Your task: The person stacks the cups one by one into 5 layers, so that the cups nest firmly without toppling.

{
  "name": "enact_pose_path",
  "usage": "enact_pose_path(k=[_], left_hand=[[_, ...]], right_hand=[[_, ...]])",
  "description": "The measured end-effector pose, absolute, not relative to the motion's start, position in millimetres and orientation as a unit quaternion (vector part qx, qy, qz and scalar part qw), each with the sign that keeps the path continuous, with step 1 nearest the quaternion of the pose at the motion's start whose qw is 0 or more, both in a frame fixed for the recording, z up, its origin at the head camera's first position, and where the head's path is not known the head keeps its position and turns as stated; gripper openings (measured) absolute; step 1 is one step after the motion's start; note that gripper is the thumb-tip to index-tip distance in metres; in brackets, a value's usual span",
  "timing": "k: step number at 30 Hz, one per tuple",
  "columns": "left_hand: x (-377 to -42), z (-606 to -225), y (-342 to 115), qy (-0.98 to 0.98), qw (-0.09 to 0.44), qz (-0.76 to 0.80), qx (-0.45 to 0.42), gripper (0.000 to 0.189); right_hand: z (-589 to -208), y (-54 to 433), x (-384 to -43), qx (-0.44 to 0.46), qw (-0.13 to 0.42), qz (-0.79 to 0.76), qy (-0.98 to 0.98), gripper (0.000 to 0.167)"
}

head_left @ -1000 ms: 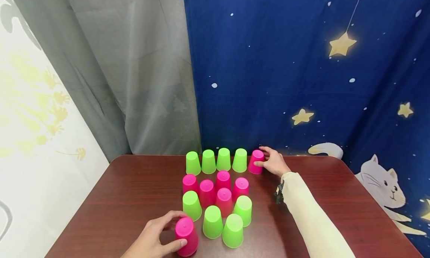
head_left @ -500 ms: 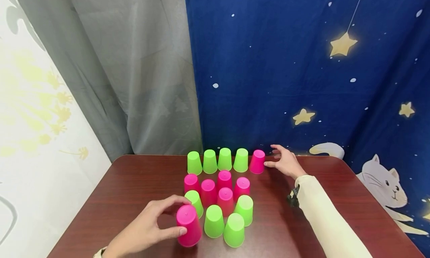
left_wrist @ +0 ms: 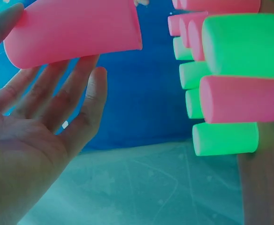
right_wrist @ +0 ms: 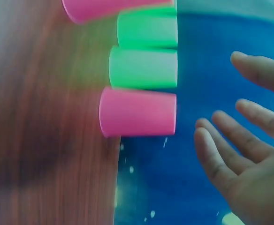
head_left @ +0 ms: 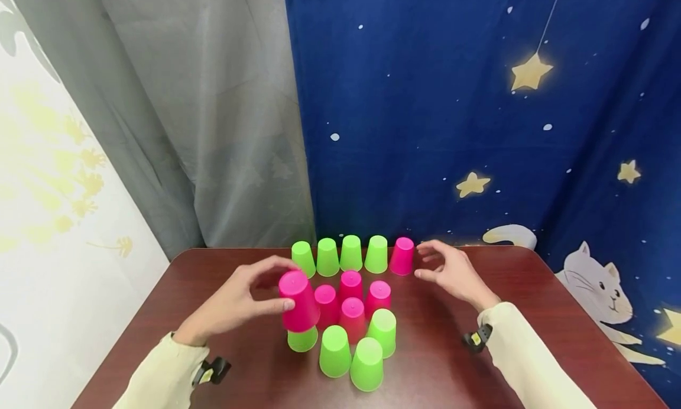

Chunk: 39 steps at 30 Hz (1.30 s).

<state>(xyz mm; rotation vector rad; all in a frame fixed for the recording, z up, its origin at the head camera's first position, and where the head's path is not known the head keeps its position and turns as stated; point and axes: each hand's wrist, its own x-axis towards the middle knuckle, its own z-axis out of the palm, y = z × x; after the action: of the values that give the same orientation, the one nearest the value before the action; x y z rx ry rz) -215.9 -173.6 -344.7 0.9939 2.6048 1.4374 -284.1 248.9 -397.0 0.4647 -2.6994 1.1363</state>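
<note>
My left hand (head_left: 231, 305) grips an upside-down pink cup (head_left: 299, 301) between thumb and fingers. That cup is raised, overlapping a green cup (head_left: 302, 340) at the left of the front group in the head view. In the left wrist view the held cup (left_wrist: 76, 30) lies across the fingers, well apart from the other cups. My right hand (head_left: 452, 274), fingers loosely spread and holding nothing, is beside a pink cup (head_left: 402, 257) at the right end of the back row. A gap shows between its fingertips and this cup (right_wrist: 138, 113) in the right wrist view.
Several green cups (head_left: 350, 254) form the back row. Pink cups (head_left: 352, 321) stand in the middle, with green cups (head_left: 335, 351) in front, all upside down on the brown table (head_left: 213, 279). Behind the table hang a grey curtain (head_left: 250, 131) and a blue one (head_left: 399, 131).
My left hand has lifted its pink cup from the table near the front and carried it farther back. My right hand has let go of the back-row pink cup and drawn away rightward.
</note>
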Motion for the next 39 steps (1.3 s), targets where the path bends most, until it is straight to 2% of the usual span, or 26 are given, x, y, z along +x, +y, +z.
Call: enact_pose_path(k=[9, 17, 21, 31, 39], left_hand=[[-255.8, -330.7, -174.1, 0.818, 0.011, 0.505, 0.275, 0.047], [-289.5, -341.6, -165.4, 0.844, -0.058, 0.501, 0.182, 0.049], [-302.8, -348.9, -156.7, 0.852, -0.094, 0.496, 0.138, 0.052], [-338.5, -356.6, -129.9, 0.864, -0.099, 0.485, 0.089, 0.054], [-353.5, -370.8, -117.6, 0.879, -0.074, 0.466, 0.074, 0.055]], right_hand=[[-403.5, 223.1, -245.7, 0.266, 0.02, 0.396, -0.879, 0.042], [-414.5, 208.9, -226.3, 0.305, -0.013, 0.341, -0.889, 0.05], [-421.3, 205.9, -220.6, 0.308, -0.023, 0.356, -0.882, 0.049], [-430.8, 200.1, -217.9, 0.316, -0.019, 0.399, -0.86, 0.043], [-439.3, 195.5, -218.9, 0.315, -0.004, 0.408, -0.857, 0.045]])
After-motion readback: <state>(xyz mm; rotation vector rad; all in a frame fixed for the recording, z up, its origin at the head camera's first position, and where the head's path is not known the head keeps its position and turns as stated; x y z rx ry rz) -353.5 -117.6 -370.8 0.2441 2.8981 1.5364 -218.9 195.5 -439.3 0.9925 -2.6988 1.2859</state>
